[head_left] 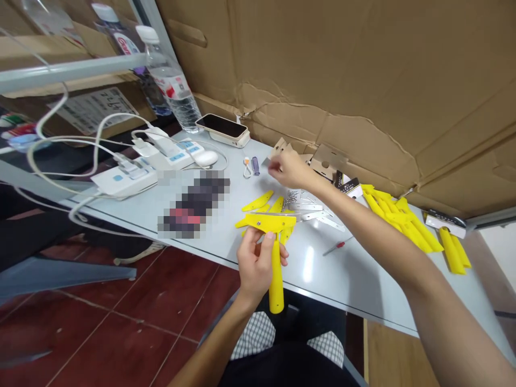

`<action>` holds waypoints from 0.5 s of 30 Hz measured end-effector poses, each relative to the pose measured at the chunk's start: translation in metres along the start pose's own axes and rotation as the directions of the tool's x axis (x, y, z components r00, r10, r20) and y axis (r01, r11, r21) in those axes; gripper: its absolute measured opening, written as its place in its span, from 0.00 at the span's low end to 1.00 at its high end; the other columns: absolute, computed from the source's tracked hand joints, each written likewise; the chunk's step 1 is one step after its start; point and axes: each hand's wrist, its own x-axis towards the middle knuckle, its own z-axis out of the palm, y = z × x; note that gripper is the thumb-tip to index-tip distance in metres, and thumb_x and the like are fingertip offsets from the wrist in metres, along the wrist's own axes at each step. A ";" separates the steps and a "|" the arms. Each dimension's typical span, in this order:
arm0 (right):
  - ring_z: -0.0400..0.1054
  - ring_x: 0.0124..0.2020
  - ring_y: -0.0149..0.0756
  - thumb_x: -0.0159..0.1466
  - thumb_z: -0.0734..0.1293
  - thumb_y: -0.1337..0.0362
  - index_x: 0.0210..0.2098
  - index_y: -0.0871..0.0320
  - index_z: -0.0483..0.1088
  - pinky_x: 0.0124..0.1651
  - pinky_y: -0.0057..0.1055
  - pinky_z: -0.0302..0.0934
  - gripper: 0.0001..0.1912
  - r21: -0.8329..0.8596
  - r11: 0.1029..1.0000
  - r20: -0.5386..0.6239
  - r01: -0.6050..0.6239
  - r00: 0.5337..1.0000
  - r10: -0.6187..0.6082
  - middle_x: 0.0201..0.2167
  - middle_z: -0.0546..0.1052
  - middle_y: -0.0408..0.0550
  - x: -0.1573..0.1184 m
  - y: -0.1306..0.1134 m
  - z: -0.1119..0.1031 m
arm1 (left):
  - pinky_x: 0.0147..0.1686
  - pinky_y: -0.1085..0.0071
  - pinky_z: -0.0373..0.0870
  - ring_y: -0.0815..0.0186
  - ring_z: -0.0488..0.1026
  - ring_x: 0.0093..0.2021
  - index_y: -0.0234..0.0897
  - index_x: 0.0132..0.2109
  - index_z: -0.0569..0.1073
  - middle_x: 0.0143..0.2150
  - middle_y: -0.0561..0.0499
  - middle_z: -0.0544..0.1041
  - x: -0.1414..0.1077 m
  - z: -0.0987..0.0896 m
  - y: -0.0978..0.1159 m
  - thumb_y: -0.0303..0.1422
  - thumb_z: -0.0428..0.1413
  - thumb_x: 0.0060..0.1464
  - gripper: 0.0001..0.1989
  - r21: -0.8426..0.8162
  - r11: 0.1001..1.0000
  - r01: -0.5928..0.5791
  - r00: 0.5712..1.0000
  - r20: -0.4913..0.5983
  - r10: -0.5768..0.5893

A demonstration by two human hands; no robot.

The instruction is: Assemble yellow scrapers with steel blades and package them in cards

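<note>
My left hand [257, 262] holds a yellow tool [276, 282] near the table's front edge, its handle pointing down and its wide head [270, 221] on top with a screw in it. My right hand [288, 166] is closed over the back of the table, beside a small cardboard piece [279, 149]; what its fingers hold, if anything, is hidden. Loose yellow pieces [258, 202] lie behind the held tool. Between the two hands and to the right are small screws [293, 198] and flat metal blades [331, 223].
Yellow handles [403, 220] pile up at the right, near black-and-white packages [350, 186]. A red-tipped screwdriver [341, 245] lies nearer the front. A power strip [124, 180] with cables, a water bottle [173, 86] and a phone [223, 126] stand at the left. Cardboard [342, 64] walls the back.
</note>
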 end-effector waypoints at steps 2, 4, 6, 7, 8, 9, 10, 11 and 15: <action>0.75 0.42 0.40 0.69 0.64 0.69 0.44 0.61 0.83 0.52 0.38 0.63 0.14 0.059 0.998 0.029 0.018 0.999 -0.020 0.42 0.84 0.54 -0.041 0.016 -0.002 | 0.21 0.71 0.76 0.67 0.77 0.23 0.40 0.46 0.69 0.32 0.53 0.80 0.001 -0.001 0.000 0.43 0.58 0.69 0.12 0.006 1.000 0.019 1.000 0.015 -0.020; 0.75 0.43 0.40 0.68 0.65 0.70 0.46 0.59 0.84 0.51 0.36 0.64 0.15 0.011 0.999 0.022 -0.039 0.999 0.039 0.43 0.84 0.52 -0.077 0.029 0.001 | 0.21 0.71 0.76 0.67 0.76 0.22 0.40 0.46 0.69 0.31 0.54 0.79 0.002 -0.002 -0.001 0.43 0.59 0.69 0.12 0.027 0.999 0.033 0.999 0.033 -0.034; 0.75 0.44 0.42 0.68 0.65 0.71 0.47 0.58 0.85 0.49 0.36 0.64 0.16 -0.025 0.997 0.005 -0.079 0.997 0.079 0.45 0.83 0.53 -0.099 0.037 0.008 | 0.21 0.71 0.76 0.68 0.75 0.21 0.40 0.45 0.69 0.30 0.55 0.78 0.004 -0.001 -0.002 0.43 0.59 0.68 0.12 0.059 0.997 0.042 0.997 0.062 -0.046; 0.75 0.45 0.42 0.68 0.65 0.71 0.48 0.57 0.85 0.49 0.37 0.63 0.17 -0.039 0.995 -0.002 -0.091 0.996 0.091 0.45 0.83 0.53 -0.105 0.039 0.012 | 0.21 0.71 0.76 0.67 0.75 0.21 0.40 0.45 0.70 0.29 0.55 0.77 0.005 -0.001 -0.002 0.42 0.59 0.68 0.11 0.075 0.996 0.045 0.996 0.077 -0.050; 0.75 0.45 0.42 0.69 0.64 0.71 0.49 0.56 0.85 0.48 0.37 0.63 0.18 -0.053 0.994 -0.008 -0.099 0.995 0.099 0.46 0.82 0.53 -0.108 0.040 0.016 | 0.21 0.70 0.76 0.67 0.75 0.21 0.40 0.45 0.70 0.30 0.55 0.77 0.006 0.000 -0.003 0.42 0.60 0.68 0.11 0.085 0.995 0.046 0.995 0.086 -0.053; 0.75 0.45 0.42 0.70 0.64 0.70 0.49 0.54 0.85 0.47 0.37 0.62 0.19 -0.071 0.992 -0.012 -0.104 0.995 0.104 0.47 0.81 0.53 -0.109 0.040 0.019 | 0.21 0.70 0.76 0.67 0.76 0.22 0.40 0.45 0.70 0.30 0.54 0.77 0.006 0.000 -0.004 0.42 0.60 0.68 0.11 0.092 0.995 0.046 0.995 0.089 -0.054; 0.74 0.45 0.42 0.70 0.63 0.70 0.50 0.52 0.85 0.46 0.37 0.61 0.19 -0.091 0.990 -0.015 -0.108 0.994 0.107 0.48 0.81 0.52 -0.108 0.039 0.022 | 0.21 0.70 0.77 0.67 0.77 0.23 0.39 0.45 0.70 0.32 0.54 0.77 0.006 0.001 -0.005 0.42 0.60 0.68 0.11 0.095 0.994 0.045 0.995 0.086 -0.053; 0.74 0.45 0.42 0.70 0.63 0.70 0.50 0.51 0.85 0.45 0.37 0.60 0.20 -0.112 0.988 -0.017 -0.109 0.994 0.108 0.48 0.80 0.51 -0.107 0.037 0.023 | 0.22 0.70 0.77 0.67 0.77 0.24 0.39 0.45 0.71 0.33 0.53 0.77 0.007 0.002 -0.006 0.42 0.60 0.68 0.11 0.095 0.995 0.043 0.996 0.079 -0.050; 0.72 0.41 0.41 0.71 0.63 0.69 0.49 0.49 0.86 0.41 0.37 0.56 0.19 -0.182 0.977 -0.011 -0.112 0.994 0.112 0.47 0.79 0.51 -0.101 0.031 0.025 | 0.22 0.70 0.78 0.67 0.78 0.25 0.39 0.45 0.71 0.35 0.53 0.78 0.009 0.003 -0.003 0.41 0.60 0.68 0.11 0.111 0.993 0.038 0.997 0.060 -0.045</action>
